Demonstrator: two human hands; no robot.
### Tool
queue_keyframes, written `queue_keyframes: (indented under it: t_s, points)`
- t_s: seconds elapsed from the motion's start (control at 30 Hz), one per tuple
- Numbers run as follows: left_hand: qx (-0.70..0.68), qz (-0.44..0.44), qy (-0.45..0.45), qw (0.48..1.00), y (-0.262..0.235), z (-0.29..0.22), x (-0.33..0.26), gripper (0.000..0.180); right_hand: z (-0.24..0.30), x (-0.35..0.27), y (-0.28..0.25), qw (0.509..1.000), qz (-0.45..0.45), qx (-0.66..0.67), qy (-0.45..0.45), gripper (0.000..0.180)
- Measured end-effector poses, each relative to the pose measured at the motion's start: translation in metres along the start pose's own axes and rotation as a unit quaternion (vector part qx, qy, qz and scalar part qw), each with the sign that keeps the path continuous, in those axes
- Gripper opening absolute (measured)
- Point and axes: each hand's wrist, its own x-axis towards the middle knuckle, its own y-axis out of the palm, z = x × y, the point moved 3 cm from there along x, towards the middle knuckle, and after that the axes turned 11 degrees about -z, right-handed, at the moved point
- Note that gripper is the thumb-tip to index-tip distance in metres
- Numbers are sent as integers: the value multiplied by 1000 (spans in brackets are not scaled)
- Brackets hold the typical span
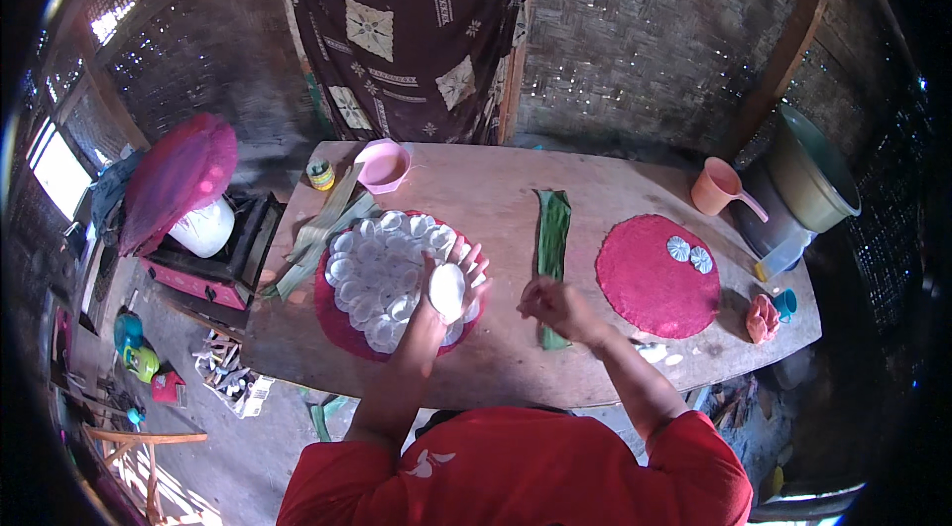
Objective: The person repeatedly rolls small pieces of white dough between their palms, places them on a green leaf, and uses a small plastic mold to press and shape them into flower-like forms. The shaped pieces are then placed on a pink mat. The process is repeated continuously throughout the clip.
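On the open palm side of my left hand (472, 273) rests a white, shallow round piece (447, 292), held by the fingers and thumb. That hand is over a red round tray (329, 320), which bears many similar white pieces (369, 273) in a heap. My right hand (557, 308) has its fingers curled together above the near part of a long green leaf strip (554, 233). Whether anything is pinched in it is too small to make out. Farther right lies a red round mat (650, 278) with two grey-white ribbed discs (689, 253) on it.
A pink bowl (385, 165), a small yellow-green tin (320, 175) and dry leaf strips (315, 238) are at the table's left. A peach dipper (716, 186), large tubs (815, 169), a teal cup (785, 304) and a crumpled pink cloth (762, 319) stand right. A stove (223, 263) is beyond the left edge.
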Motion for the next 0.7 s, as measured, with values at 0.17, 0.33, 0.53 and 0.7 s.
queue_keyframes:
  t_s: [0.17,0.33,0.53,0.7]
  points:
    - [-6,32,-23,999,15,38,18,76,57,3,-39,925,-10,379,20,42]
    - [-203,283,-187,919,45,86,22,67,11,26,-4,987,-48,146,50,44]
    - [1,-23,-111,994,25,93,13,44,-10,13,-1,997,-68,33,-12,50]
    - [100,-78,63,990,30,103,27,31,-8,23,-27,992,-36,87,-83,54]
